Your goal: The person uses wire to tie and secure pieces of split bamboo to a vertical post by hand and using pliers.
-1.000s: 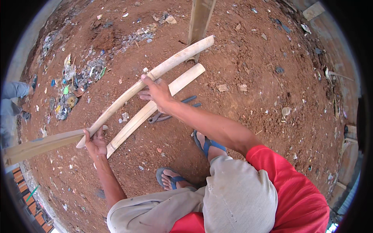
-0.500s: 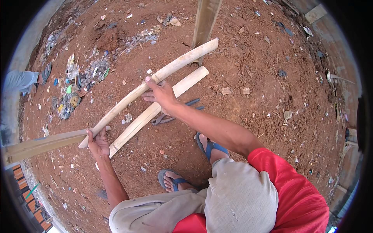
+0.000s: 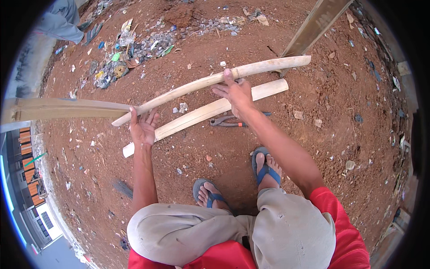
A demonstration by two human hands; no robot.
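Both my hands are on a long, slightly curved bamboo strip point(image 3: 190, 88), pale and smooth. My left hand point(image 3: 144, 129) holds it near its left end, thumb up against it and the other fingers partly spread below. Right of the middle, my right hand point(image 3: 238, 95) grips the strip with the thumb laid over it and fingers underneath. Closer to me, a second, straighter bamboo strip point(image 3: 192, 117) lies on the soil, partly covered by my left hand. A pair of pincers point(image 3: 226, 121) rests beside it, below my right hand.
A wooden post point(image 3: 313, 29) rises by the strip's right end, another wooden beam point(image 3: 67, 109) by its left end. Litter and gravel point(image 3: 134, 51) are strewn over the red soil point(image 3: 210, 148). Another person's leg point(image 3: 60, 22) shows at upper left. My sandalled feet point(image 3: 210, 195) are below.
My view has turned, so the strips and posts lie more level and farther right. Both hands still hold the upper strip. More of the pincers' jaws shows beside my right forearm.
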